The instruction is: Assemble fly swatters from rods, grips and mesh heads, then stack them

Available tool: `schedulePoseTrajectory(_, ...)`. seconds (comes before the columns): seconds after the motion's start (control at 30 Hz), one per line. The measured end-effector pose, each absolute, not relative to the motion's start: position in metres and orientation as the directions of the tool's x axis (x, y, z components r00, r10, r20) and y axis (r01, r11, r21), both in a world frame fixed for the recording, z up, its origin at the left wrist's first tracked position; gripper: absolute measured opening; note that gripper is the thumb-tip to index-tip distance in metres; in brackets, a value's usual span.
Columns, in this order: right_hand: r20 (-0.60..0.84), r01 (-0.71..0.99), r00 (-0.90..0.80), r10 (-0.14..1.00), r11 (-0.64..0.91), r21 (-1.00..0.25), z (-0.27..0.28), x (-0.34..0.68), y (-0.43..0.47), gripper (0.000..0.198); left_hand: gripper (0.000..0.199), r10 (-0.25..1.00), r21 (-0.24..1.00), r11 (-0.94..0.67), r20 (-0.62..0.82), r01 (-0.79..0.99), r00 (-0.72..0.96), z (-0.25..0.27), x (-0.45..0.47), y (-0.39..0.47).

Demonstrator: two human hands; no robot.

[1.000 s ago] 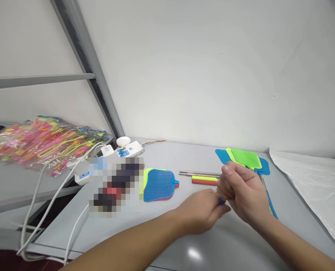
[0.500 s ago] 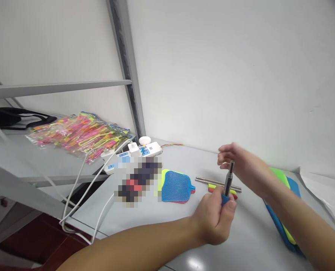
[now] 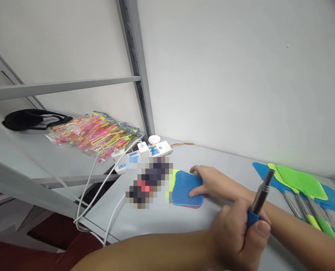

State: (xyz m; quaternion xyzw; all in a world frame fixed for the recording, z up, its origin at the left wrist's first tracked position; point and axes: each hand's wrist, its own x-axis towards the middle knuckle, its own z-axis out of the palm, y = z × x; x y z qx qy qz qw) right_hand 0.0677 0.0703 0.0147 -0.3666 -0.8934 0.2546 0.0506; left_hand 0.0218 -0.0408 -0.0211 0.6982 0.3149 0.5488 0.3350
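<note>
My left hand [image 3: 240, 233] is closed around the blue grip of a telescopic metal handle [image 3: 261, 196], which points up and away from me. My right hand [image 3: 211, 182] reaches past it and takes hold of a blue mesh fly swatter head [image 3: 184, 188], thumb on top and fingers at the far edge. That head lies on a small stack, with a yellow-green fly swatter head [image 3: 174, 177] and a red edge showing from below. My right arm and left hand hide the part of the table where the loose metal tubes lay.
Several assembled fly swatters [image 3: 301, 182] in blue and green lie at the right. A blurred-out object [image 3: 149, 182] is left of the stack. Behind it are white power strips [image 3: 163, 148] with cables. Plastic-bagged colourful items [image 3: 96, 133] lie on the metal shelf [image 3: 68, 158].
My right hand has moved left and down onto the blue swatter head. My left hand, with the telescopic handle, has shifted right and closer. The view has turned somewhat.
</note>
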Motion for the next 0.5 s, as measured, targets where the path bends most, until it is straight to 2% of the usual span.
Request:
schedulePoseTrajectory(0.1, -0.115, 0.652, -0.676, 0.728, 0.517, -0.555, 0.01, 0.068, 0.074, 0.056, 0.018, 0.798, 0.798, -0.593, 0.563, 0.113, 0.213, -0.015, 0.019, -0.043)
schedulePoseTrajectory(0.37, -0.093, 0.716, -0.568, 0.818, 0.435, -0.547, 0.031, 0.071, 0.069, 0.029, 0.017, 0.768, 0.759, -0.636, 0.606, 0.136, 0.208, -0.017, 0.022, -0.041)
schedulePoseTrajectory(0.43, -0.075, 0.701, -0.546, 0.834, 0.406, -0.587, 0.042, 0.079, 0.063, 0.026, 0.018, 0.761, 0.751, -0.645, 0.612, 0.145, 0.216, -0.018, 0.022, -0.042)
schedulePoseTrajectory(0.5, -0.031, 0.641, -0.512, 0.858, 0.359, -0.678, 0.052, 0.093, 0.057, 0.023, 0.018, 0.758, 0.745, -0.648, 0.61, 0.16, 0.23, -0.019, 0.022, -0.043)
